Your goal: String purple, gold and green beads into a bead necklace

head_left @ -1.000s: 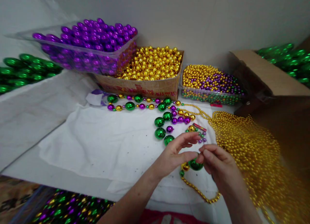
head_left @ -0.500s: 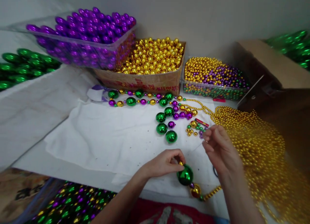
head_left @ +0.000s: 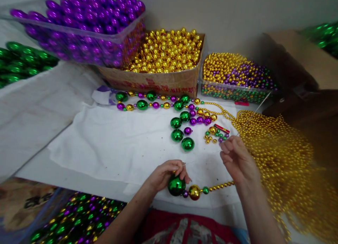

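My left hand point(head_left: 171, 174) pinches the end of a bead strand, just above its large green bead point(head_left: 176, 185). From there the strand runs right through a small purple bead point(head_left: 185, 193), a gold bead point(head_left: 194, 192), a small green bead point(head_left: 205, 190) and a line of tiny gold beads point(head_left: 221, 185) that passes behind my right wrist. My right hand point(head_left: 235, 154) is raised with its fingertips closed on a thin thread point(head_left: 253, 113), which slants up and right from them. A short piece of thread also shows at my left fingertips.
Large green beads point(head_left: 176, 135), purple beads point(head_left: 200, 120) and small mixed beads point(head_left: 210, 138) lie on the white cloth point(head_left: 105, 138). Behind them stand a gold-bead carton point(head_left: 158, 80), a purple-bead tub point(head_left: 79, 31) and a mixed-bead tub point(head_left: 237, 91). Gold bead strands point(head_left: 280, 142) heap at the right.
My left hand has moved left with the strand's end, and the strand now stretches straighter toward the right. My right hand stays about where it was, and the thread above it now shows clearly.
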The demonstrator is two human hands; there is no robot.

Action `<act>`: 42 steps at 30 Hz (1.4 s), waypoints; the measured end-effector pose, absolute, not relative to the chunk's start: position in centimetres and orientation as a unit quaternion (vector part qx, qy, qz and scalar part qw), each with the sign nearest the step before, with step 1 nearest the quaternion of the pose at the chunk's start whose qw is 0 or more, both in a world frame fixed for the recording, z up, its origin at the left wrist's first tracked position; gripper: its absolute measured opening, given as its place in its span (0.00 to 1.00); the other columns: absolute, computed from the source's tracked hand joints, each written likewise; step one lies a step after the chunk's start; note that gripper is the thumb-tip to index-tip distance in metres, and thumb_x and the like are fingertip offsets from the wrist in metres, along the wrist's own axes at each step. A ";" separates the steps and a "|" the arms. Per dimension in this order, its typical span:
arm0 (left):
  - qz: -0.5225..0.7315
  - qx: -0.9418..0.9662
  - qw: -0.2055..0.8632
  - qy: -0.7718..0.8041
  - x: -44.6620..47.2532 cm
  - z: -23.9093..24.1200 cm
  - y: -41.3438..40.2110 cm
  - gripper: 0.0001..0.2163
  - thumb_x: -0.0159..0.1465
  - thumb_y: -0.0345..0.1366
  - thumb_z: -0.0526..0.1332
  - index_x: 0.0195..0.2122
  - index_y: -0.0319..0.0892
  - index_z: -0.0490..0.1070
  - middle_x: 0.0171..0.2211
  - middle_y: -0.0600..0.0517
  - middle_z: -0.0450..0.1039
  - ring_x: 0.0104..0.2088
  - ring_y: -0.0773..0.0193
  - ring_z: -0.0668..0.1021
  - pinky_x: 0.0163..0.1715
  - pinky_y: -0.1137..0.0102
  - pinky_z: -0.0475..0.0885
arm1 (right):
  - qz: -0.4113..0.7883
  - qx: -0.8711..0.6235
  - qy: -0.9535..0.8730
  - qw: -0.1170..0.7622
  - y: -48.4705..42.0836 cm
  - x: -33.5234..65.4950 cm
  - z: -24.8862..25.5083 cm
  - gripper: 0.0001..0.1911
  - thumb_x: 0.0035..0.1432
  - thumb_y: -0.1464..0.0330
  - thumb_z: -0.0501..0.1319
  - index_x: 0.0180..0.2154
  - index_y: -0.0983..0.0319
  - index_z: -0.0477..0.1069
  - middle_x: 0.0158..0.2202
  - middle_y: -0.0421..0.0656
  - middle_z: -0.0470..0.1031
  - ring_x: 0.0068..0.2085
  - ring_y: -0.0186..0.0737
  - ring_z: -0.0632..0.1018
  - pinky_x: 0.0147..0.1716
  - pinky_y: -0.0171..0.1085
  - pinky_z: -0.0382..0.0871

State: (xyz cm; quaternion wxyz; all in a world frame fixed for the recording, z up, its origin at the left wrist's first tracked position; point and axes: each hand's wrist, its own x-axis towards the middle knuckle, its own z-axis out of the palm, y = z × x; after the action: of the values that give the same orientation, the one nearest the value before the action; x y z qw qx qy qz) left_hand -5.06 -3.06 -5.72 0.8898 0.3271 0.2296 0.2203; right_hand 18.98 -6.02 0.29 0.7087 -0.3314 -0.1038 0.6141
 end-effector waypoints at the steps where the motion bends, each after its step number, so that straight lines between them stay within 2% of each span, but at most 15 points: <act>1: 0.191 0.341 0.881 0.266 -5.7 -5.9 -3.1 0.10 0.55 0.37 0.60 0.22 0.38 0.63 0.21 0.52 0.67 0.29 0.57 0.77 0.34 0.64 0.69 | 0.619 -0.329 -0.092 0.707 -6.0 18.9 -0.3 0.12 0.49 0.70 0.72 0.32 0.62 0.70 0.24 0.34 0.60 0.26 0.27 0.66 0.17 0.21 0.58; 3: 0.118 0.389 0.849 0.338 -6.7 -6.1 -3.0 0.11 0.56 0.40 0.61 0.23 0.38 0.64 0.21 0.52 0.69 0.25 0.60 0.76 0.25 0.70 0.66 | 0.616 -0.329 -0.071 0.712 -6.2 19.0 -1.4 0.13 0.47 0.71 0.73 0.32 0.62 0.69 0.25 0.34 0.61 0.26 0.26 0.66 0.17 0.21 0.58; 5: 0.079 0.445 0.802 0.392 -7.3 -6.1 -2.8 0.13 0.57 0.43 0.61 0.24 0.38 0.65 0.21 0.51 0.71 0.23 0.64 0.73 0.23 0.72 0.63 | 0.597 -0.337 -0.058 0.726 -6.3 19.7 -1.9 0.15 0.45 0.72 0.73 0.32 0.62 0.68 0.26 0.34 0.61 0.27 0.26 0.67 0.18 0.21 0.59; 11: 0.121 0.632 0.599 0.476 -6.5 -5.3 -1.6 0.15 0.63 0.44 0.54 0.24 0.40 0.65 0.23 0.53 0.70 0.25 0.67 0.70 0.27 0.73 0.61 | 0.512 -0.351 -0.104 0.777 -6.6 22.7 0.5 0.17 0.44 0.76 0.73 0.32 0.62 0.67 0.27 0.34 0.63 0.27 0.27 0.67 0.19 0.22 0.62; 15: 0.087 0.753 0.469 0.452 -5.5 -4.2 -2.0 0.14 0.65 0.41 0.51 0.26 0.41 0.66 0.26 0.53 0.68 0.29 0.64 0.70 0.31 0.71 0.62 | 0.503 -0.367 -0.166 0.764 -7.0 21.8 2.5 0.11 0.51 0.74 0.70 0.32 0.62 0.68 0.26 0.34 0.61 0.23 0.25 0.63 0.18 0.23 0.59; 19: 0.020 0.821 0.370 0.434 -6.0 -2.7 -3.0 0.07 0.63 0.36 0.55 0.33 0.41 0.70 0.35 0.49 0.71 0.38 0.58 0.72 0.39 0.66 0.64 | 0.471 -0.479 -0.232 0.703 -7.9 20.9 1.5 0.07 0.53 0.70 0.68 0.33 0.62 0.71 0.26 0.37 0.64 0.23 0.27 0.63 0.18 0.25 0.58; 21: 0.026 0.833 0.364 0.417 -6.2 -1.8 -2.5 0.07 0.62 0.36 0.57 0.39 0.42 0.71 0.40 0.48 0.71 0.43 0.57 0.72 0.42 0.65 0.65 | 0.454 -0.544 -0.272 0.652 -8.4 20.9 -0.1 0.08 0.52 0.67 0.68 0.34 0.63 0.73 0.24 0.38 0.65 0.23 0.29 0.65 0.17 0.26 0.59; 23: 0.066 0.837 0.356 0.410 -5.6 -1.1 -1.1 0.08 0.64 0.36 0.55 0.42 0.43 0.70 0.42 0.49 0.72 0.43 0.58 0.72 0.43 0.65 0.65 | 0.439 -0.589 -0.296 0.611 -8.6 21.0 -1.6 0.10 0.53 0.64 0.68 0.34 0.63 0.73 0.22 0.38 0.66 0.23 0.30 0.65 0.18 0.27 0.58; 27: 0.141 0.857 0.224 0.443 -2.0 -1.0 3.7 0.10 0.66 0.33 0.51 0.40 0.42 0.72 0.39 0.48 0.72 0.42 0.58 0.72 0.43 0.64 0.65 | 0.422 -0.628 -0.334 0.562 -9.4 19.4 -3.0 0.11 0.56 0.61 0.64 0.35 0.63 0.72 0.22 0.36 0.66 0.21 0.29 0.64 0.19 0.27 0.58; 29: 0.117 0.878 0.148 0.440 0.3 -1.7 6.1 0.08 0.64 0.31 0.53 0.38 0.41 0.72 0.39 0.45 0.72 0.43 0.54 0.71 0.43 0.61 0.64 | 0.461 -0.606 -0.359 0.540 -9.9 17.8 -2.9 0.11 0.58 0.61 0.61 0.35 0.63 0.72 0.21 0.36 0.65 0.21 0.29 0.64 0.19 0.27 0.57; 31: 0.080 0.891 0.120 0.430 2.2 -2.5 8.0 0.05 0.60 0.30 0.57 0.34 0.40 0.73 0.36 0.44 0.72 0.42 0.52 0.71 0.43 0.59 0.63 | 0.492 -0.590 -0.372 0.521 -10.2 16.1 -2.7 0.11 0.58 0.61 0.60 0.34 0.63 0.72 0.21 0.36 0.65 0.21 0.30 0.65 0.18 0.28 0.57; 34: 0.062 0.900 0.133 0.410 3.6 -3.1 9.6 0.01 0.57 0.29 0.61 0.31 0.40 0.72 0.32 0.46 0.71 0.40 0.53 0.72 0.43 0.59 0.63 | 0.515 -0.578 -0.376 0.509 -10.6 14.8 -2.7 0.12 0.59 0.61 0.59 0.35 0.64 0.73 0.21 0.37 0.66 0.21 0.31 0.65 0.18 0.29 0.57; 37: 0.118 0.885 0.198 0.405 3.0 -2.2 9.4 0.06 0.60 0.34 0.59 0.37 0.41 0.71 0.37 0.47 0.71 0.39 0.56 0.73 0.40 0.63 0.66 | 0.519 -0.576 -0.360 0.519 -11.0 15.4 -2.8 0.13 0.59 0.60 0.59 0.35 0.64 0.73 0.21 0.37 0.65 0.21 0.31 0.64 0.18 0.29 0.57; 39: 0.203 0.806 0.366 0.419 2.1 -1.2 8.1 0.10 0.62 0.38 0.59 0.43 0.42 0.69 0.40 0.47 0.71 0.36 0.59 0.75 0.34 0.66 0.68 | 0.508 -0.580 -0.332 0.543 -11.3 16.5 -2.7 0.15 0.57 0.59 0.61 0.38 0.64 0.74 0.20 0.37 0.65 0.21 0.31 0.64 0.18 0.29 0.57; 42: 0.298 0.568 0.661 0.390 0.9 -0.4 5.2 0.14 0.61 0.42 0.60 0.46 0.43 0.66 0.40 0.48 0.71 0.34 0.61 0.77 0.26 0.71 0.69 | 0.515 -0.586 -0.294 0.552 -11.6 18.1 -2.4 0.20 0.56 0.58 0.63 0.45 0.65 0.73 0.20 0.37 0.65 0.22 0.32 0.64 0.19 0.30 0.57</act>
State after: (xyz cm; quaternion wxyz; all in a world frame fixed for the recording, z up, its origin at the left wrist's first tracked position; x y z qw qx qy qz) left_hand 0.87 5.17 -0.42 0.6609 0.5680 0.3898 0.2979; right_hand 18.15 -11.58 -2.37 0.5521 -0.5860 -0.2941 0.5150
